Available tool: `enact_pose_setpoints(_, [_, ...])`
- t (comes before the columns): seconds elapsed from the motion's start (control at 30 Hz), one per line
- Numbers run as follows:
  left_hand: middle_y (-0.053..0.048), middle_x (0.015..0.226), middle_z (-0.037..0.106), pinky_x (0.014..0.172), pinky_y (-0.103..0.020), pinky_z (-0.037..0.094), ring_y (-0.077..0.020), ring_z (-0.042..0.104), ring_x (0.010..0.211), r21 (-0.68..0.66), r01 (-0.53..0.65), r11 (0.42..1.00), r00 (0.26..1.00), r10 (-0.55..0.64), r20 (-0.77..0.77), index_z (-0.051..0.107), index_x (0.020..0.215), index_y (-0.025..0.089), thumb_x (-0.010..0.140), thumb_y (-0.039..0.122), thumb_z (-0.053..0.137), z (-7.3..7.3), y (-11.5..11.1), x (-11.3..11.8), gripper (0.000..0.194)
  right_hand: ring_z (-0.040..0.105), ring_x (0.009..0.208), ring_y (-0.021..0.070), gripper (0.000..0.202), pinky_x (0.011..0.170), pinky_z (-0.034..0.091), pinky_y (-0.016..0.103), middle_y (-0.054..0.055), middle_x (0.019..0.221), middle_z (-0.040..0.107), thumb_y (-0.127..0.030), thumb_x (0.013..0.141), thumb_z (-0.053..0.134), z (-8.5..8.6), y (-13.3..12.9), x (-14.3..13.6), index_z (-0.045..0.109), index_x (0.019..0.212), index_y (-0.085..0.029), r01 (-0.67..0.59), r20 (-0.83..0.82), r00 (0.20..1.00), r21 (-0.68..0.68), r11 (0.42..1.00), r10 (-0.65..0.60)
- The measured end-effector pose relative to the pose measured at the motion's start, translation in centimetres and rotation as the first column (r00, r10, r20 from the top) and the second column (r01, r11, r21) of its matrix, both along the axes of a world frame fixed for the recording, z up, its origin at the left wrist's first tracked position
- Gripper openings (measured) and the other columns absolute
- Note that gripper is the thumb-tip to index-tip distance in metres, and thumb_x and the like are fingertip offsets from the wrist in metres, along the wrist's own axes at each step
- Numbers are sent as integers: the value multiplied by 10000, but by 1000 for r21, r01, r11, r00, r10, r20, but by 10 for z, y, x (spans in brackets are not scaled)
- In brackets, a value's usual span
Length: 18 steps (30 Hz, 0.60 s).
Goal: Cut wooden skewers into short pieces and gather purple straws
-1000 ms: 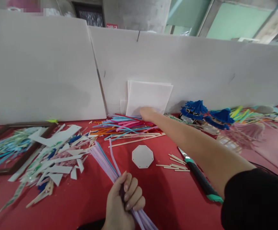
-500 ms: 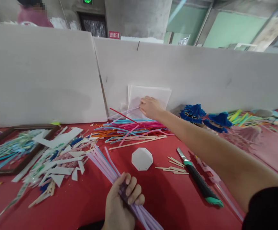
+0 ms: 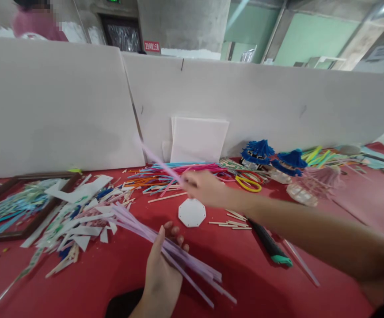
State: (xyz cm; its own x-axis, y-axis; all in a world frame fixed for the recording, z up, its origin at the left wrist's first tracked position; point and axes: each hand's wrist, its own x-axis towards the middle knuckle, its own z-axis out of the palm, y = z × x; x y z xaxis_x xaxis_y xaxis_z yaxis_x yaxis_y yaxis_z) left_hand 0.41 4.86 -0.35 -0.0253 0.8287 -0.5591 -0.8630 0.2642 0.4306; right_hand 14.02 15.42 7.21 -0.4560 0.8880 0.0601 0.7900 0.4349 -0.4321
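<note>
A bundle of lilac pipe cleaners (image 3: 200,265) lies across the palm of my left hand (image 3: 165,269), its fingers curled loosely around it. My right hand (image 3: 205,189), blurred by motion, pinches a single lilac pipe cleaner (image 3: 161,160) that slants up to the left. Below that hand is a white octagonal plate (image 3: 192,213) with small holes near its edge. Behind it lies a pile of coloured pipe cleaners (image 3: 165,171), with thin wooden sticks in front. White sheets (image 3: 200,140) lean against the partition.
Left are paper scraps (image 3: 79,229) and a brown frame (image 3: 51,220). Short wooden sticks (image 3: 230,223) and a black-and-green utility knife (image 3: 269,245), partly under my right arm, lie right. Beyond are yellow-handled scissors (image 3: 249,184) and blue-roofed models (image 3: 258,152). A white partition (image 3: 264,101) borders the table.
My right hand has come down and toward me from the white sheets, lifting the lilac pipe cleaner. My left hand's grip has loosened around the bundle. The scissors have come into view.
</note>
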Motion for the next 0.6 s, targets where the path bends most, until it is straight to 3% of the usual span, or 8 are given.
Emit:
enact_pose_setpoints(0.1, [-37,872,653,631,-269,510,-136,628,702,-9,-19,1000,999,19,-49,601,920,165,872,199,489,2,1,1,126,596,657,142,300,538,353,225,39,773,672,-328,897,356,-29,-64,-9,620,880,-187,-112,-19,994,-189,976,110])
enact_pose_setpoints(0.2, [-9,727,641,588,-222,501,-108,616,621,-59,-30,998,993,23,-117,577,812,155,863,131,499,-1,3,2,96,616,645,193,332,528,357,261,88,798,675,-341,896,326,-50,-100,-7,588,1001,-167,-165,119,972,-261,951,201])
enact_pose_setpoints(0.3, [46,489,494,502,-196,466,-83,528,457,-93,-37,995,989,23,-147,436,590,161,874,165,494,-1,1,0,291,621,744,221,365,587,402,283,83,883,665,-477,855,409,-52,-105,1,572,1005,-187,-215,58,970,-230,949,234])
enact_pose_setpoints(0.43, [61,453,446,479,-187,458,-80,500,423,-100,-84,991,992,74,-104,413,581,172,900,264,460,11,-7,-2,335,588,913,280,688,713,454,355,117,1039,622,-744,634,522,-39,-99,1,554,1025,-179,-148,-53,989,-202,968,140])
enact_pose_setpoints(0.5, [45,473,488,478,-195,462,-88,523,433,-154,-47,987,994,30,-108,444,595,167,903,268,449,15,-12,-1,324,606,913,302,634,698,468,374,141,1035,632,-650,700,531,-36,-100,-5,521,1112,-168,-182,-28,983,-243,953,181])
enact_pose_setpoints(0.6, [20,523,551,550,-219,498,-95,561,472,-163,-4,987,990,-19,-140,505,626,151,887,162,457,16,-16,-2,265,655,786,322,459,589,473,378,176,942,666,-350,805,448,-43,-105,-18,469,1200,-118,-194,74,970,-335,922,231])
